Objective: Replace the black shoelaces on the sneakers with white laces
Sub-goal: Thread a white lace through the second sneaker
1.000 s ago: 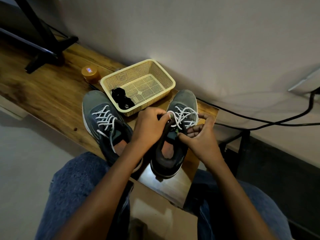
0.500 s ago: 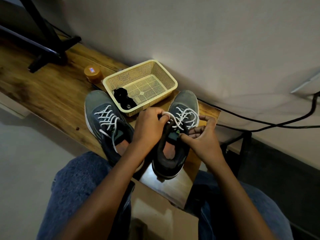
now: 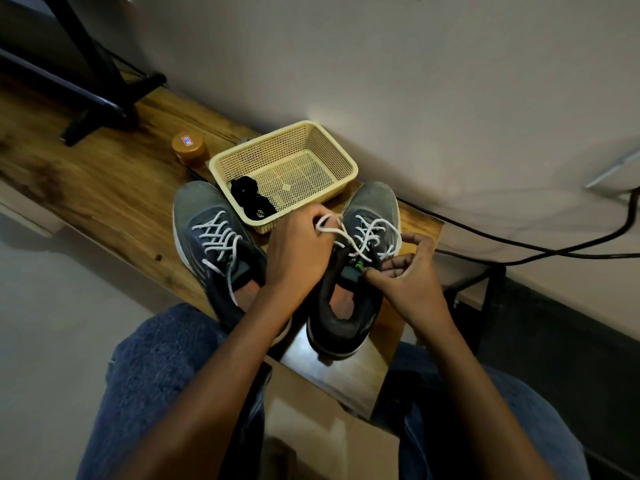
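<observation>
Two grey sneakers stand side by side on the wooden bench. The left sneaker is threaded with a white lace. The right sneaker also carries a white lace. My left hand pinches a loop of that lace above the right sneaker's left side. My right hand pinches the other end of the lace at the tongue, fingers curled. Bundled black laces lie in the beige basket behind the shoes.
An orange-lidded jar stands left of the basket. A black stand base sits at the bench's far left. Black cables run along the wall at right. A cardboard box lies between my knees.
My left hand has drawn the white lace loop up and leftward from the right sneaker. The right hand keeps its pinch at the tongue.
</observation>
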Tool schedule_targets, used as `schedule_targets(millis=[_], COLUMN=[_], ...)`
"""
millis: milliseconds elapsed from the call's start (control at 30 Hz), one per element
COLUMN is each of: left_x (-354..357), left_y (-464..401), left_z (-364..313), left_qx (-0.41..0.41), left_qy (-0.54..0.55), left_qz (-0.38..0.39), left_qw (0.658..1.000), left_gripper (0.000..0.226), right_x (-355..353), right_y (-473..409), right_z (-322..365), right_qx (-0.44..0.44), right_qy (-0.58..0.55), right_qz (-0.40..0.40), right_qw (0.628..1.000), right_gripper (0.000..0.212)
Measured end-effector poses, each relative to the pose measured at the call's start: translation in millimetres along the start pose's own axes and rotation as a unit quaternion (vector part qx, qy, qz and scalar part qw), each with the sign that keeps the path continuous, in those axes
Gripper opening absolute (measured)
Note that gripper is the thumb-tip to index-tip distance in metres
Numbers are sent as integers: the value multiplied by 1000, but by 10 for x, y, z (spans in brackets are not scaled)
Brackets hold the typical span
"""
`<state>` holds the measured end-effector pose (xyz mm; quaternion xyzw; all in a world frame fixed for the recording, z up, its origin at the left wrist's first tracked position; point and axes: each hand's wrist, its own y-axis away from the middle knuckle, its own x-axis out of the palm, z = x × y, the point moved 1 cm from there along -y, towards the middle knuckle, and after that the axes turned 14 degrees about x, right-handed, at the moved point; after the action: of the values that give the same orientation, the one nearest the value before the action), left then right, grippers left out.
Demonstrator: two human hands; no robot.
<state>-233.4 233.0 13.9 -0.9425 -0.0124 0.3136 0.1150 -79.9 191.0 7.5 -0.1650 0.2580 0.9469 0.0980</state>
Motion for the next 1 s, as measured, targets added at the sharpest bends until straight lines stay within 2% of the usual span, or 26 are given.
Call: schedule_targets(millis=[100, 267, 333, 467, 633, 800, 933, 1000], left_x=[-47, 64, 62, -54, -36, -46, -57, -53], left_y=[-26, 16, 20, -53, -15, 11, 32, 35], left_z=[-20, 87, 61, 52, 118, 66, 66, 83], left_qx=[-1, -43, -44, -43, -84, -96, -85, -68], left_qy=[11, 32, 22, 41, 57, 79, 79, 63], left_qz=[-35, 98, 81, -4, 93, 142, 179, 177], left_qw=[999, 994, 995, 998, 991, 982, 977, 980], left_gripper=[10, 9, 7, 17, 15, 21, 14, 15], right_x=[-4, 3, 7, -3, -31, -117, -122, -112], right_y=[-7, -7, -9, -29, -10, 25, 43, 43], right_z=[-6, -3, -3, -21, 5, 22, 30, 36], right_qx=[2, 3, 6, 6, 7, 45, 26, 18], right_qy=[-4, -5, -8, -7, -13, -62, -79, -91], right_qz=[-1, 1, 4, 5, 7, 20, 26, 31], right_qw=[1000, 1000, 1000, 1000, 1000, 997, 996, 995], right_gripper=[64, 64, 65, 70, 77, 53, 20, 12])
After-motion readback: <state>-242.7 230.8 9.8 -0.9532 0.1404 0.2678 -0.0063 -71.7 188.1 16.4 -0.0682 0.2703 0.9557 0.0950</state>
